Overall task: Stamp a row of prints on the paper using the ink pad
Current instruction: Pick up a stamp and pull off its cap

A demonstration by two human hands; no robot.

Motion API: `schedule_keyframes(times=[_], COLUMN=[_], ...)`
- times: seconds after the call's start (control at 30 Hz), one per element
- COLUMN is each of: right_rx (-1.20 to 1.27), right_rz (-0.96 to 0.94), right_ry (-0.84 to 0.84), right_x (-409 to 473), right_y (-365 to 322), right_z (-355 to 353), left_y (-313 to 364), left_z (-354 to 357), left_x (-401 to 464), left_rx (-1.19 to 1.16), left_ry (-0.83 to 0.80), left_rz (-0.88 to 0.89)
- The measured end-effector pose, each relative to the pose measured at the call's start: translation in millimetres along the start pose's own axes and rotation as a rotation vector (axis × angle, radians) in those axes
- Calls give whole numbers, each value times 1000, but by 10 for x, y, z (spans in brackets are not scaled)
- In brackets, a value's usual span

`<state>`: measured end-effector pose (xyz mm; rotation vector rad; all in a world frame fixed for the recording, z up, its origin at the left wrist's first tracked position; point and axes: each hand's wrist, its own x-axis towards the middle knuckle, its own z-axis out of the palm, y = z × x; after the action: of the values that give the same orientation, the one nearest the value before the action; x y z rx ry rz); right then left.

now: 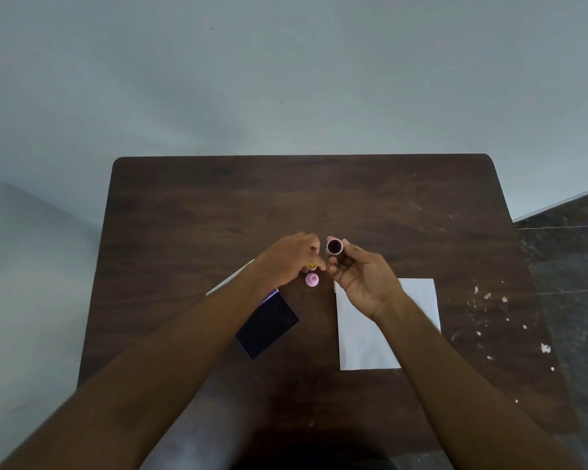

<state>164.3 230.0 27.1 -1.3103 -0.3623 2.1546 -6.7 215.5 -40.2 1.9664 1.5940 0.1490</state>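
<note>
Presently catalogued, on a dark wooden table (319, 198): a white paper (367, 340), laid flat to the right of centre, its near-left part bare, its far edge partly covered by the right wrist; no prints can be made out on the part that shows; an ink pad (269, 325), dark purple, lying open to the left of the paper and well apart from it, partly overlapped by the left forearm; a pink stamp (312, 280), standing on the table just beyond the pad, between the two hands; a small yellow item (310, 266), mostly hidden under the left fingers, its kind not to be told; a thin white strip (230, 278), slanted, showing beyond the left forearm.

Right hand (357, 276): raised above the far edge of the paper, palm turned up; a second stamp (335, 246) is pinched at the fingertips, its round dark face turned toward the camera.

Left hand (291, 257): held palm down over the yellow item, fingers curled downward; whether that item is gripped or merely touched cannot be told.

Pale flecks (489, 300) are scattered over the right side of the table; a grey wall (286, 79) is seen behind it.
</note>
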Motion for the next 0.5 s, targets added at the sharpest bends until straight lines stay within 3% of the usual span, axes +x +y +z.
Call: schedule_keyframes(times=[0.27,0.5], right_rx=[-32,-49], right_rz=[9,33], right_ry=[-6,-10], right_x=[22,65], right_y=[6,97], right_z=[88,130], left_y=[-114,-168], left_z=[132,240], left_x=[-73,-293], left_rx=[-9,-238], left_ry=[78,300], left_rz=[21,-175])
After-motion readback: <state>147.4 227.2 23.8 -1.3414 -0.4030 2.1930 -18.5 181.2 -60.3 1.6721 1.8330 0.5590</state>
